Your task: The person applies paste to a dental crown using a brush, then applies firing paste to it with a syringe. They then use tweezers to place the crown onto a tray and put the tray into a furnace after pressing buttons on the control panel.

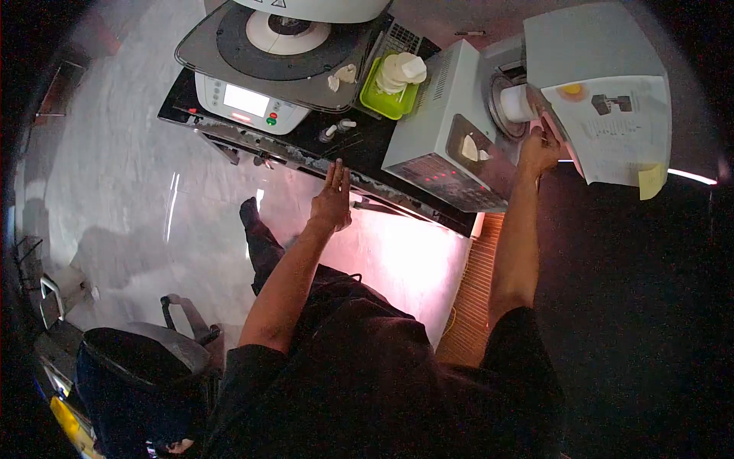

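My left hand [332, 200] is at the front edge of the black table [367, 149], its fingers stretched out and nothing in them. To the right, my right hand [540, 149] is closed at the pink-lit edge of the raised door [562, 138] of a grey box-shaped furnace [451, 99]. Part of its fingers is hidden there. Just above those fingers, a white cylinder [517, 104] sits in front of the furnace's round opening [501, 107]. A printed sheet [619, 122] with a yellow note [651, 180] covers the door's face.
Left of the grey furnace stands a second machine [252, 103] with a lit screen and round platform. Between them, a green tray [390, 99] holds several white discs. Small white pieces [344, 75] lie on the platform. A black chair [141, 359] is at lower left.
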Motion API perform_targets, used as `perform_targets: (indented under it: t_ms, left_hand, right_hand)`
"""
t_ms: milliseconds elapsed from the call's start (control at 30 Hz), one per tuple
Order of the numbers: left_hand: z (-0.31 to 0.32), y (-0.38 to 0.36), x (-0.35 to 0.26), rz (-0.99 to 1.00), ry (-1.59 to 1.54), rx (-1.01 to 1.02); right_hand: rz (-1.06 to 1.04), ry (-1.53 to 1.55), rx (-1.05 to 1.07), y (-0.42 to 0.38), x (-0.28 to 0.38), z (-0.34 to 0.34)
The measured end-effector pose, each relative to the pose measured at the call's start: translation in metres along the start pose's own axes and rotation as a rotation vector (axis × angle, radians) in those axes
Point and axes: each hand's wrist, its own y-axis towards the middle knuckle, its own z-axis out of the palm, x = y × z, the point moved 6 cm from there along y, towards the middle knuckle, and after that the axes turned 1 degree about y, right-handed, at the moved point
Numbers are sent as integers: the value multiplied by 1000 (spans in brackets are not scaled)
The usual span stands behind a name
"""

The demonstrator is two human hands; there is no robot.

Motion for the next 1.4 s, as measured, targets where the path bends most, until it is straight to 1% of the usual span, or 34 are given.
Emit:
perform_targets:
  t_ms: [33,133,233,333,433,533,633,733,800,833,933,1000,1033,1100,1133,1167,1200,1267,1333,1400]
  left_hand:
    - [2,0,1,-3,1,9]
    - [3,-1,2,18,-34,-55]
    - [3,1,2,-2,-18,-20]
    - [1,0,1,-5,-23,-14]
    - [1,0,1,-17,-21,0]
    - [1,0,2,-4,-36,-24]
    - [1,0,2,-11,-58,-15]
    - [1,0,2,-7,-52,-30]
    - [2,0,2,-13,-32,-14]
    - [1,0,1,-15,-20,-7]
    - [-9,-3,-2,-26,4,39]
    - [0,1,1,20,46,4]
    - [3,3,2,47,70,-12]
    - [1,2,0,43,64,10]
    - [2,2,0,40,60,23]
    - [11,7,5,64,125,-2]
    - [9,7,5,62,155,38]
    - [4,6,4,49,212,115]
    - [1,7,3,56,219,136]
    - [-4,6,1,44,194,165]
  right_hand:
    - [-43,16,-1,-1,10,0]
    - [8,-92,55,-8,27,-2]
    - [-80,-226,-9,-5,12,3]
    - [-75,-90,41,3,-4,14]
    - [-114,-119,55,8,-6,19]
    - [-11,-240,80,7,3,16]
    - [-39,-168,60,6,15,14]
    - [74,-179,77,4,16,7]
    - [138,-188,64,-6,18,-9]
    - [170,-192,55,-13,20,-19]
    - [61,-33,-100,-50,13,-60]
    - [188,20,-253,-106,4,-88]
    - [280,32,-210,-139,4,-96]
    - [287,93,-152,-212,-6,-92]
    - [203,136,-133,-248,-11,-85]
    - [254,122,37,-275,-3,-77]
    - [303,111,211,-299,4,-67]
    - [205,102,292,-324,10,-51]
    - [300,148,357,-331,16,-41]
    - [353,180,397,-328,16,-34]
